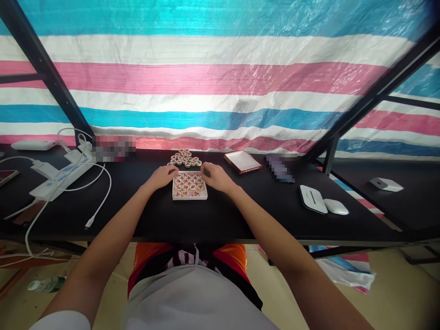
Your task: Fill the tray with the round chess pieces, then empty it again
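Observation:
A shallow white box [189, 198] lies on the black desk in front of me. Rows of round Chinese chess pieces [186, 187] with red characters fill it. At its far left corner, my left hand [164, 177] is closed, fingertips at the rim. My right hand [217, 177] is bent around the far right corner, thumb and fingers pinched together there. The fingers hide part of the back row, so a piece under them cannot be ruled out. Just beyond the box, loose Chinese chess pieces [187, 161] with dark characters are heaped together.
A box lid [242, 162] lies open side up behind my right hand. Further right are a blurred dark item [280, 168], a white-and-black flat device [312, 199] and a white mouse [336, 206]. A power strip [65, 176] with white cables occupies the left. Striped sheeting [220, 78] hangs behind.

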### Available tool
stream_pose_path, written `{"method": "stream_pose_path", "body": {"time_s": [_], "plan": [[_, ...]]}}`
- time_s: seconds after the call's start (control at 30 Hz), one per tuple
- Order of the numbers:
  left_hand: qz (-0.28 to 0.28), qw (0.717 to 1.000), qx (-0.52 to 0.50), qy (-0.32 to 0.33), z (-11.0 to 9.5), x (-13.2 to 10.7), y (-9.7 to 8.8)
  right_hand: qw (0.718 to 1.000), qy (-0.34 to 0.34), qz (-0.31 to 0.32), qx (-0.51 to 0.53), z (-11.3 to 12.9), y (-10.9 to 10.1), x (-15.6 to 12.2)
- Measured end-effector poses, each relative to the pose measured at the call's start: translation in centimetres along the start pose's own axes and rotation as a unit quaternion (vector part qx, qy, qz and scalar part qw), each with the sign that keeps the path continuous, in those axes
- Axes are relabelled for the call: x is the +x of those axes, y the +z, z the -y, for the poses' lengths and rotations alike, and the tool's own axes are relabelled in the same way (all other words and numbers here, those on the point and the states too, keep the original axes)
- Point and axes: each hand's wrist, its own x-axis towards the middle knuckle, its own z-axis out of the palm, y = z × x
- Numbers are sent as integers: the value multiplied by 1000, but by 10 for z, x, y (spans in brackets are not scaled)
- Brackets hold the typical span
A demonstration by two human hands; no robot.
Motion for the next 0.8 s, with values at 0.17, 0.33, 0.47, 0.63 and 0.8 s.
{"method": "stream_pose_path", "body": {"time_s": [0.17, 0.33, 0.47, 0.63, 0.8], "plan": [[1, 1000, -3, -2, 0, 0, -1, 998, 53, 18, 42, -2, 3, 3], [3, 1000, -5, 6, 0, 0, 0, 999, 54, 0, 2, -10, 7, 4], [1, 1000, -3, 5, 2, 0, 1, 999, 32, -14, 1, -12, 7, 2], [-4, 1000, 14, -5, 1, 1, 3, 999, 30, -28, 13, -14, 10, 1], [-9, 999, 24, -22, -4, -1, 2, 999, 47, -2, 8, -18, 11, 1]]}}
